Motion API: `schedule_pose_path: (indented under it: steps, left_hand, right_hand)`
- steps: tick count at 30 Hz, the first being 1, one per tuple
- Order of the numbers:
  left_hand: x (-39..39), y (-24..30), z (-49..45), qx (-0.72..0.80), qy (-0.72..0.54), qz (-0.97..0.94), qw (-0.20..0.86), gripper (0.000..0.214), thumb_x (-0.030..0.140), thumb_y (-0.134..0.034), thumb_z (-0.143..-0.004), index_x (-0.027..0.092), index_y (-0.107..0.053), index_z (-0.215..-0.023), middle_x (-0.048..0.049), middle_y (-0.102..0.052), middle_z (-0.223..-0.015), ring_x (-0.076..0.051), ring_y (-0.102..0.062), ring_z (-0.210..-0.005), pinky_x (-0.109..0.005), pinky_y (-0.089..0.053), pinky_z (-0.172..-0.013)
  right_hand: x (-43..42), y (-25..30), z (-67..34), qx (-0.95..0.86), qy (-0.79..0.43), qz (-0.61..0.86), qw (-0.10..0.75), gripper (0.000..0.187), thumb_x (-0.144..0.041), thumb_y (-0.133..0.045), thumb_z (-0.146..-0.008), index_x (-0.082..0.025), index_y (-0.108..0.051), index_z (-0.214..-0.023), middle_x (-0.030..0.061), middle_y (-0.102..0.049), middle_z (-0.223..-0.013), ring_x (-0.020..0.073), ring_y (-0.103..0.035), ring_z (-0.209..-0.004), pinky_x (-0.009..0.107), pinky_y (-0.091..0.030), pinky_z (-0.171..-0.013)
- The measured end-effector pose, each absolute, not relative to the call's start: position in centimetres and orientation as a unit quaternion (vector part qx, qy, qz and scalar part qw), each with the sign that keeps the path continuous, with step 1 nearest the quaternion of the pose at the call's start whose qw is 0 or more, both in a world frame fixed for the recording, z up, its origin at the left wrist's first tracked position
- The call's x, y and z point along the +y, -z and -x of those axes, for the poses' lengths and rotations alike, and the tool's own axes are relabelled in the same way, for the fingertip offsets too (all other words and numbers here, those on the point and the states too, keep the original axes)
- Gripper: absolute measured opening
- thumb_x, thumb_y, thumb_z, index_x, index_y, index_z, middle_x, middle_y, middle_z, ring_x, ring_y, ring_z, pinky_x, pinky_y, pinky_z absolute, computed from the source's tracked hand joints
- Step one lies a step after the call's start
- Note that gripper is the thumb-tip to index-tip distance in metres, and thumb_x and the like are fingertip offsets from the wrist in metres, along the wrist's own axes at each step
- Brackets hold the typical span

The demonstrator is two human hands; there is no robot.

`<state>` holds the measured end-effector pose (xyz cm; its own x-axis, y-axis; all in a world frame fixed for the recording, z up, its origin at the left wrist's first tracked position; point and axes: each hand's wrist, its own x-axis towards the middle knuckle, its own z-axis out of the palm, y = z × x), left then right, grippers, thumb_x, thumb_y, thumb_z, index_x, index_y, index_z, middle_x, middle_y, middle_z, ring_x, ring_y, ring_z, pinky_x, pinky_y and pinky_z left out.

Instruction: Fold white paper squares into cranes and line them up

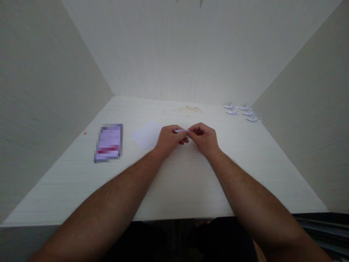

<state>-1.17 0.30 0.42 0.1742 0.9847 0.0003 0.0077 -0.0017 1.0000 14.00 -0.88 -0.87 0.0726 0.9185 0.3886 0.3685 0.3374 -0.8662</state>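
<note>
A small piece of folded white paper (181,131) is pinched between both my hands above the middle of the table. My left hand (170,138) closes on its left part, thumb on top. My right hand (203,136) pinches the right end between thumb and forefinger. The fingers cover much of the paper, so its full shape is hidden. Just left of my left hand, white paper sheets (147,134) lie flat on the table. Several folded white paper cranes (242,111) stand grouped at the back right.
The white table (185,182) has panels (174,54) rising at the back and both sides. A tablet-like device (110,142) with a blurred screen lies to the left. Beyond my hands is a brownish stain (191,108). A small orange spot (85,133) marks the left side.
</note>
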Motion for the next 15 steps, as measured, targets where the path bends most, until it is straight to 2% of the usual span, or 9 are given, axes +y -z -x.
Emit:
schedule_pose_path:
  steps: [9,15]
  left_hand:
    - [0.61,-0.01,1.30,0.444,-0.472,-0.531,0.546,0.014,0.026,-0.070,-0.072,0.012,-0.070,-0.074,-0.0066,-0.071,-0.060,-0.014,-0.065,-0.053,-0.024,-0.052,-0.055]
    - [0.86,0.36,1.22,0.429,-0.486,-0.513,0.562,0.014,0.026,-0.071,-0.070,0.012,-0.070,-0.073,-0.0054,-0.069,-0.058,-0.015,-0.066,-0.054,-0.024,-0.051,-0.053]
  right_hand:
    - [-0.86,1.31,-14.44,-0.728,-0.097,0.426,0.528,0.012,-0.017,-0.061,-0.083,-0.023,-0.072,-0.080,0.0000,-0.072,-0.077,0.0138,-0.065,-0.072,0.028,-0.052,-0.067]
    - [-0.42,1.53,-14.82,-0.755,-0.066,0.387,0.525,0.016,-0.012,-0.060,-0.082,-0.023,-0.070,-0.080,0.0001,-0.072,-0.079,0.0138,-0.067,-0.075,0.029,-0.054,-0.070]
